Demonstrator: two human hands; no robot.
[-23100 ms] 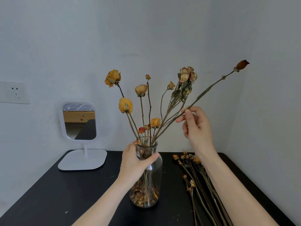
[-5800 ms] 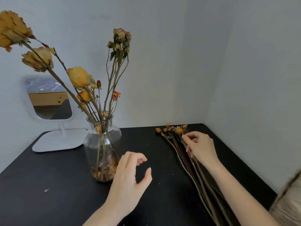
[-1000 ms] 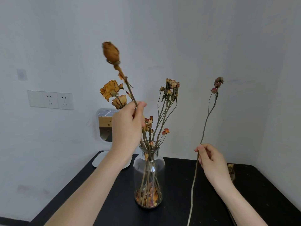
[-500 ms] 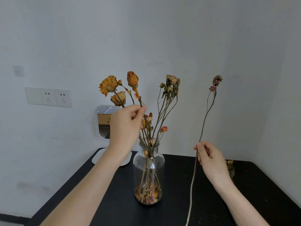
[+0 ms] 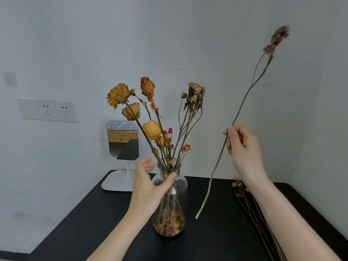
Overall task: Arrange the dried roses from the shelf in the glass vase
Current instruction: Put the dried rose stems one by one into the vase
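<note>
**Head cam: one long rose in the air, vase mouth off to its left**

Head cam had our right hand (image 5: pixel 243 149) pinching a long-stemmed dried rose (image 5: pixel 242 102) about halfway up the stem, with the other fingers curled in. The stem ran on a slant. Its blurry reddish head was up and to the right. Its cut end was down and to the left, hanging over the black table (image 5: pixel 216 242), just right of the glass vase (image 5: pixel 183 185) and clear of the glass.

Our left hand (image 5: pixel 148 187) was loose and open at the vase's neck. The thumb lay across the front of the glass shoulder and the fingers weren't closed round anything. We couldn't tell if it was actually touching.

The vase already held a fan of yellow and orange roses (image 5: pixel 150 129), with loose petals at the bottom. More dried roses (image 5: pixel 250 204) lay on the table at far right, by our right forearm.

Our read on the next bit was that the cut end sat lower than the vase mouth and to its right. So the stem would need to come up, go left, then drop in closer to upright. The left hand was the one nearer the vase, handy for steadying. The mouth looked crowded, and those dry heads would probably shed if bumped.
</note>
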